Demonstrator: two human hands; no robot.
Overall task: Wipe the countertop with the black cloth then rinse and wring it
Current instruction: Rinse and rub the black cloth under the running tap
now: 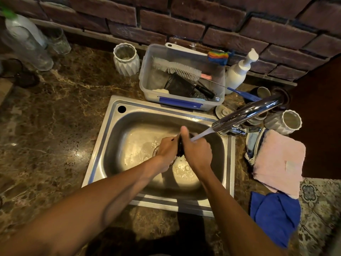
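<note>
Dim warm light, glare on sink (103,145), warped blurry edges.

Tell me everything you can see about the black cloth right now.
The black cloth is bunched into a dark wad, squeezed between the left hand and right hand over the steel sink. Only a narrow strip shows between the palms; its texture is hidden. The stream from the faucet lands on the hands right beside it, so it looks wet. Foamy water lies in the basin below.

Sink (103,145) in countertop (55,115), tub (147,74) behind it, folded towels (278,161) to its right.
</note>
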